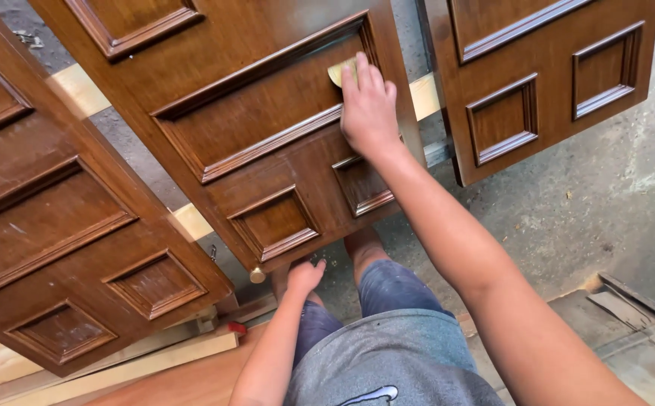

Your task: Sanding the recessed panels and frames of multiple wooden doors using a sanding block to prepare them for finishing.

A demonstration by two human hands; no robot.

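A brown panelled wooden door (267, 113) lies flat in front of me. My right hand (367, 109) presses a small yellowish sanding pad (340, 72) against the raised moulding of the door's large panel. My left hand (304, 277) grips the door's near edge from below, next to a small brass knob (257, 275). My fingers hide most of the pad.
A second brown panelled door (57, 225) lies at the left and a third (545, 83) at the upper right. Pale timber bearers (79, 90) run beneath them. Grey concrete floor (613, 203) spreads at the right, with boards (628, 331) at the lower right.
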